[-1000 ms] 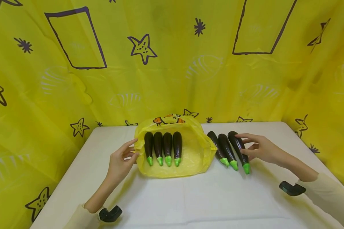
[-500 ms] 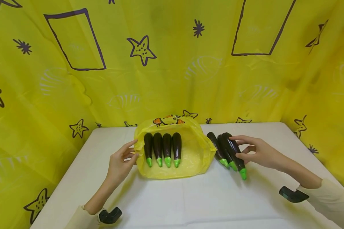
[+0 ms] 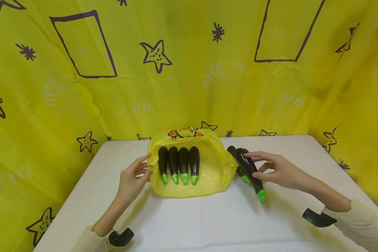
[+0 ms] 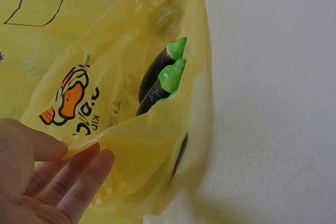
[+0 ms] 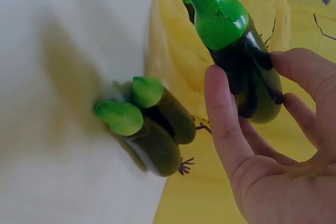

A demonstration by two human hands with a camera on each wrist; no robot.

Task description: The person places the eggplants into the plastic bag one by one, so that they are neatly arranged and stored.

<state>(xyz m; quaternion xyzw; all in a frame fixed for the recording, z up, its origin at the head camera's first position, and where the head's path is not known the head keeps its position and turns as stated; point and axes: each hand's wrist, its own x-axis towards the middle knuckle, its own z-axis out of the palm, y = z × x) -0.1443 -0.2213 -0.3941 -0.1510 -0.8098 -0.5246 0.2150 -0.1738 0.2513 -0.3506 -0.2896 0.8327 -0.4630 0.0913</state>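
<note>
A yellow plastic bag (image 3: 212,178) lies on its side with its mouth facing me. Several dark eggplants (image 3: 174,161) with green stems lie in a row inside it. My left hand (image 3: 132,178) pinches the left edge of the bag's mouth between thumb and fingers, as the left wrist view confirms. In my right hand (image 3: 280,171) is another eggplant (image 3: 250,169), gripped between thumb and fingertips and raised off the table, stem end towards me. Beneath it, two eggplants (image 5: 155,148) rest on the table right of the bag; in the head view the held one partly hides them.
All of this is on a white-covered table (image 3: 189,224). A yellow curtain (image 3: 189,87) with drawn starfish and fish hangs behind and along both sides. Each wrist carries a black camera mount (image 3: 121,237).
My right hand has lifted the rightmost eggplant and carried it left and slightly towards me, over the other two. The left hand and the bag have stayed put.
</note>
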